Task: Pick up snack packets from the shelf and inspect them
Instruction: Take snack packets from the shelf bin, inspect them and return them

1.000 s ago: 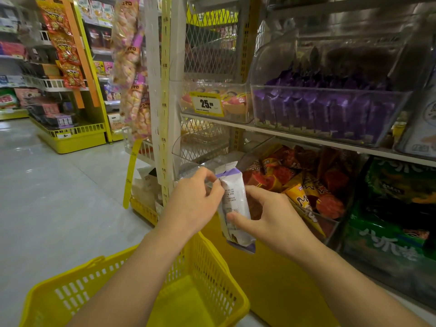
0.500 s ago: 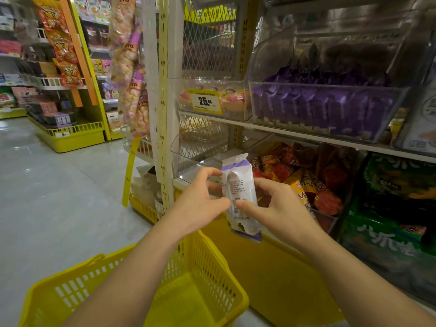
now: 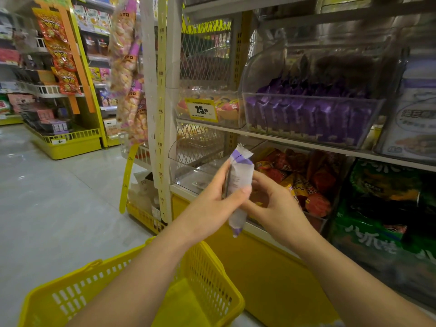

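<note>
Below the left hand (image 3: 212, 205) hangs a yellow basket (image 3: 210, 286). That hand's fingers stand straight and close together up the left edge of a white-and-purple snack packet (image 3: 239, 178), the thumb pressed across its front, pinching it upright. The right hand (image 3: 277, 210) curls its fingers against the packet's right edge and lower back, with red and orange bags (image 3: 313, 182) just beyond those fingers and a clear bin of purple packets (image 3: 306, 119) above them.
</note>
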